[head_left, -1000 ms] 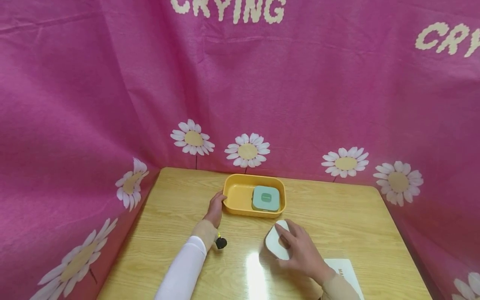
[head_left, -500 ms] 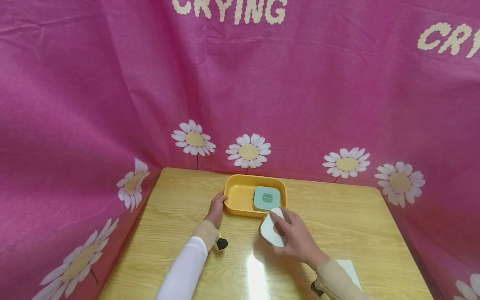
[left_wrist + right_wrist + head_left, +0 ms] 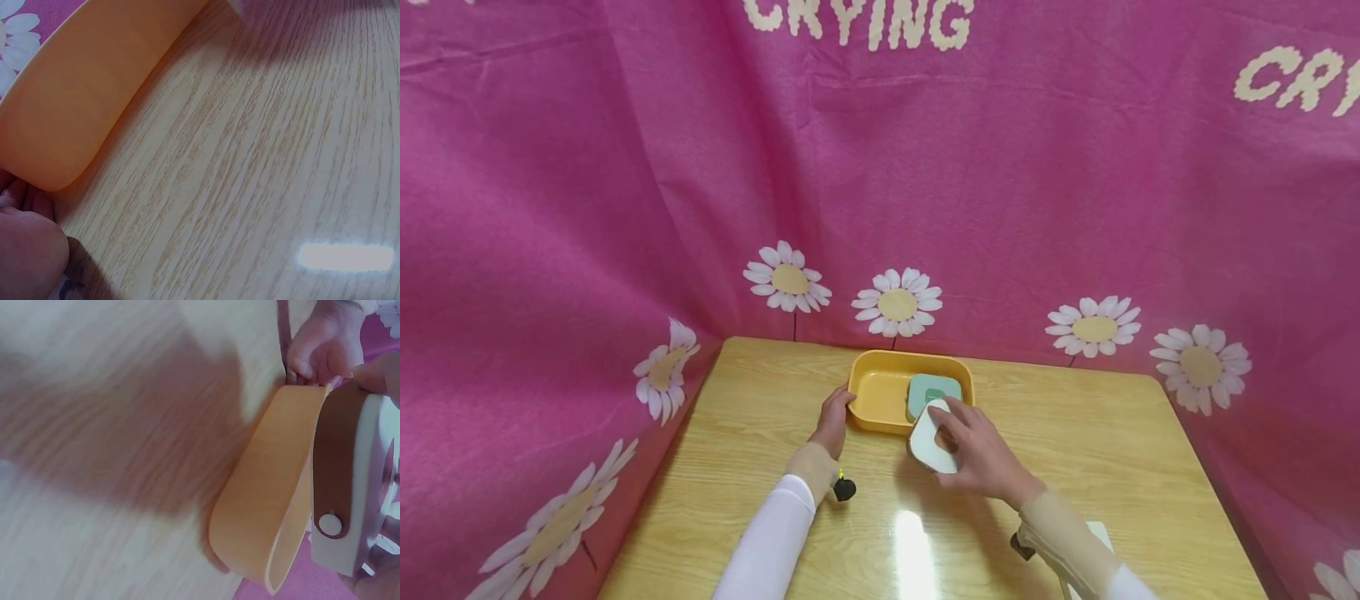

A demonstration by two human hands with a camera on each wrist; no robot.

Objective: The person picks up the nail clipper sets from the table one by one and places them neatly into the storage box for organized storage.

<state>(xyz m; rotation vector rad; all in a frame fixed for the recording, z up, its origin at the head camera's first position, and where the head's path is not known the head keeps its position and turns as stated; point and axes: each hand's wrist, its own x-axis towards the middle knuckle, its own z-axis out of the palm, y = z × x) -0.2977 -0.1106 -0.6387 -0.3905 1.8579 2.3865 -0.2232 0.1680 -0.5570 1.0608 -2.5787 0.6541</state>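
Note:
A yellow rounded rectangular tub (image 3: pixel 877 403) stands at the far side of the table. My left hand (image 3: pixel 831 423) grips its left end, with the thumb at the rim; in the left wrist view the fingers (image 3: pixel 24 195) curl against its corner. Inside the tub's right half sits a pale green lidded box (image 3: pixel 931 387), partly covered by my right hand and what it carries. My right hand (image 3: pixel 988 458) holds a white rounded-square box (image 3: pixel 928 443), tilted, above the tub's front edge. A brown strap (image 3: pixel 337 450) with a white button runs along that box's side.
The wooden table (image 3: pixel 775 375) reflects a bright light near its front. A flat white piece (image 3: pixel 1101 533) lies front right, mostly hidden under my right forearm. A pink curtain (image 3: pixel 1000 183) with daisies closes off the back and sides.
My right hand has carried the white box forward and left, from over the table to the tub's front edge, where it now covers part of the green box. The left hand stays put.

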